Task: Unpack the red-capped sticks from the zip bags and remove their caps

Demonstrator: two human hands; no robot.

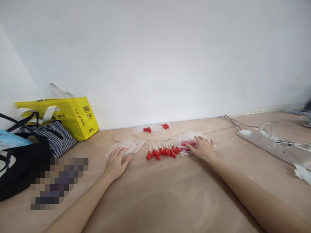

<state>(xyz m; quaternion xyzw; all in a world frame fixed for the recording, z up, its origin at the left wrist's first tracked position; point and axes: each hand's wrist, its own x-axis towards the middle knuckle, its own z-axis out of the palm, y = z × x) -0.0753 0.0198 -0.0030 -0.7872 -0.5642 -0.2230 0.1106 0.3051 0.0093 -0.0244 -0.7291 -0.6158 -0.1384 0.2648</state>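
Note:
My left hand [117, 164] lies palm down with its fingers stretched out, touching the near edge of flat, clear zip bags [133, 144]. Between my hands a fan of thin, pale sticks with red bulb-shaped ends [165, 151] lies on the wooden table, the red ends toward me. My right hand [202, 148] rests open, fingers apart, on clear zip bags with red-ended sticks inside [187, 142]. Its fingers partly hide these bags. Farther back, near the wall, lie two small groups of red-ended sticks [147, 129] on or in clear bags; I cannot tell which.
A yellow shopping bag [84, 119], a striped pouch [62, 137] and a black bag [36, 161] stand at the left, near a blurred-out item [59, 186]. On the right are a white power strip [272, 145] with plugs and cables, and a crumpled tissue [303, 173]. A white wall [155, 64] bounds the table's back.

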